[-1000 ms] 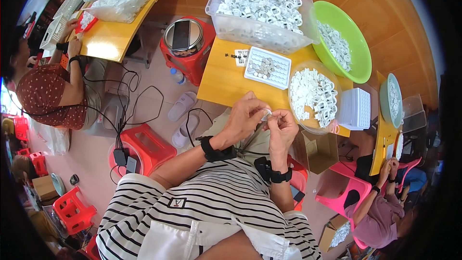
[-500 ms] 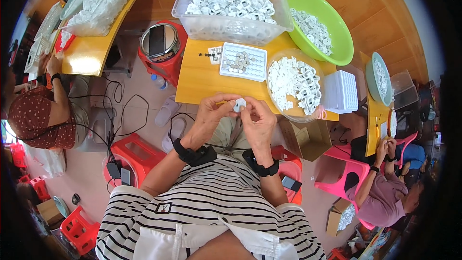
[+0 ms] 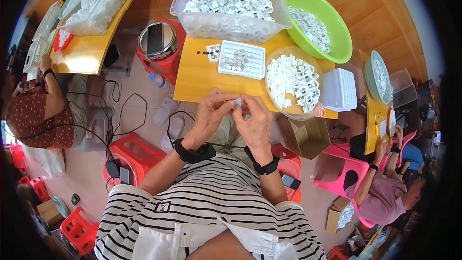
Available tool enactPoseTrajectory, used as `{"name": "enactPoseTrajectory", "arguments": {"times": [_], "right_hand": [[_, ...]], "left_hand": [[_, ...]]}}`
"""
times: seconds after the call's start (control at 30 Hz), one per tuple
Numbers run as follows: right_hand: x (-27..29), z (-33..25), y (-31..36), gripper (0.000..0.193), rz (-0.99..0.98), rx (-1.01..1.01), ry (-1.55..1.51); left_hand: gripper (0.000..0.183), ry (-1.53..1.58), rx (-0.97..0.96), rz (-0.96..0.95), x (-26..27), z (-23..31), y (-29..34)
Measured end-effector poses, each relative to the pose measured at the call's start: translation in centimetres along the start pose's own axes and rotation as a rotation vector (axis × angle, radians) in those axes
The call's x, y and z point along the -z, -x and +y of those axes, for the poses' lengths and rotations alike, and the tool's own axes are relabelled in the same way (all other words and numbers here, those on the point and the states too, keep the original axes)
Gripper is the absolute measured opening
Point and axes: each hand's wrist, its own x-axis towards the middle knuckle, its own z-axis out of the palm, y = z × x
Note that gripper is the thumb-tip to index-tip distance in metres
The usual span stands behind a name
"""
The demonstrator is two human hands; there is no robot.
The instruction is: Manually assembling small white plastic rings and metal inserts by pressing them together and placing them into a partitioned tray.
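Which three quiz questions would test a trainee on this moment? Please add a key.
1. True or false: the left hand and right hand meet at one small pale part.
2. Where do the grey discs lie: A, on the floor; B, in the white tray; C, on a red stool?
3. Fill in: the green bowl is to the ___ of the clear bin.

Key: 1 true; 2 B; 3 right.
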Motion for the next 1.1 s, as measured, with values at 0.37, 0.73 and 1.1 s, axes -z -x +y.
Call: {"name": "enactPoseTrajectory", "arguments": {"times": [0.37,0.73,1.1], "right_hand": [[-0.4,-0.2,0.0,0.018,0.056,0.076,0.132],[0.9,0.3,0.1,0.013,0.079,-0.228,-0.397],[1.5,-0.7,-0.1,0.013,0.184,-0.021,-0.182]], "left_hand": [[0.017,-0.21,-0.012,0.029,-0.4,0.7,0.1],[0.022,-0.088,-0.062,-0.071,-0.2,1.4,-0.1],[0.023,-0.109,-0.159,-0.136,-0.9,1.7,-0.8]]}}
